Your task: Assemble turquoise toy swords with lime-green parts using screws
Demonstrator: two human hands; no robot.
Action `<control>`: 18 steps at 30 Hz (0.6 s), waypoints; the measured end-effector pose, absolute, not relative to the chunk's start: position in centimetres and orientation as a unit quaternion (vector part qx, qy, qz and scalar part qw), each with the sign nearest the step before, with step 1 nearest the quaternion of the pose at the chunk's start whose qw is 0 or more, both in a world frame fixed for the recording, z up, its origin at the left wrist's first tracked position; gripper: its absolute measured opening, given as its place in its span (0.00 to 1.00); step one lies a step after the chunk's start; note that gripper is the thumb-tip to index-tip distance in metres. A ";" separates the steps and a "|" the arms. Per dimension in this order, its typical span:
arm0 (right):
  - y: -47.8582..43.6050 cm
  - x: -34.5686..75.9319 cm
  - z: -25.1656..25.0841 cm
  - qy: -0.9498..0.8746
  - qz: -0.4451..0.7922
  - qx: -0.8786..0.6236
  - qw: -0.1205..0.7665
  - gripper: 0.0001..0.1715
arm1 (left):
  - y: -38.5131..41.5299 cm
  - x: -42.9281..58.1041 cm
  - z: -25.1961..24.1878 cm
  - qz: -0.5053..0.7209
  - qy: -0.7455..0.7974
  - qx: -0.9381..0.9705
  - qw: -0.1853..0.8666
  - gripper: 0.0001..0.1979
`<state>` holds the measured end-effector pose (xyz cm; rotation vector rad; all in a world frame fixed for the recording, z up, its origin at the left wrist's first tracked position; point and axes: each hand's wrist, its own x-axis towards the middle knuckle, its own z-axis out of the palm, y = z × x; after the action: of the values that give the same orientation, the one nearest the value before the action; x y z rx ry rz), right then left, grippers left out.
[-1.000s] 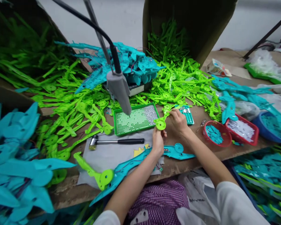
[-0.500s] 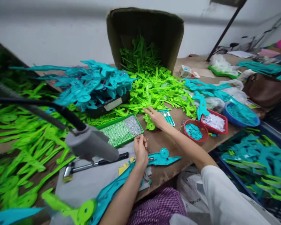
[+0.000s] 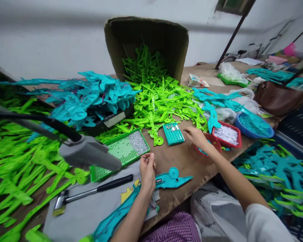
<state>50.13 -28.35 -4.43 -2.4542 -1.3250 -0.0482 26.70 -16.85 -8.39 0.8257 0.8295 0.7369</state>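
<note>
My left hand [image 3: 148, 169] is closed in a pinch beside the green perforated tray [image 3: 121, 152], holding something small and dark that I cannot make out. Under its wrist lies a long turquoise plastic part [image 3: 173, 179] with a round disc and a small metal piece. My right hand [image 3: 196, 137] has its fingers drawn together at the rim of the red round bowl [image 3: 216, 144], which holds turquoise pieces. A thin metal tool [image 3: 190, 145] shows below those fingertips. Left of that hand sits a small turquoise tray [image 3: 175, 137] with silvery discs in its far rows.
A hammer [image 3: 91, 192] lies on a grey cloth. The grey lamp head [image 3: 88, 153] hangs at left. Green parts [image 3: 161, 101] spill from a carton [image 3: 184, 43]; turquoise parts [image 3: 98, 94] are heaped behind. A red basket [image 3: 239, 136] and blue bowl [image 3: 271, 132] stand right.
My right hand has moved right, from over the small turquoise tray to the red bowl's edge, uncovering the tray. The left hand keeps its pinch. The whole view has shifted slightly.
</note>
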 end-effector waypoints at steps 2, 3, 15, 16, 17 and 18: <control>-27.5 49.5 -4.6 -0.499 0.007 -0.844 0.199 0.14 | -16.8 26.8 -8.7 0.333 0.376 0.386 0.774 0.23; -26.9 49.0 -4.7 -0.511 0.015 -0.835 0.204 0.14 | -16.8 26.8 -8.9 0.333 0.374 0.387 0.775 0.24; -14.7 43.5 -3.6 -0.600 0.095 -0.743 0.279 0.15 | -17.5 26.7 -9.1 0.329 0.364 0.419 0.764 0.22; -13.2 42.7 -3.6 -0.583 0.101 -0.755 0.284 0.17 | -17.6 26.7 -9.0 0.329 0.362 0.421 0.764 0.21; -11.7 41.9 -3.7 -0.567 0.106 -0.764 0.288 0.20 | -17.6 26.7 -8.9 0.329 0.362 0.422 0.764 0.21; -10.2 41.0 -3.8 -0.557 0.111 -0.771 0.288 0.24 | -17.6 26.6 -8.8 0.330 0.362 0.422 0.763 0.20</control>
<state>40.97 -10.22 -3.83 -2.0591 -1.4877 0.2962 26.64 -17.58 -8.79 0.9175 0.7873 0.7171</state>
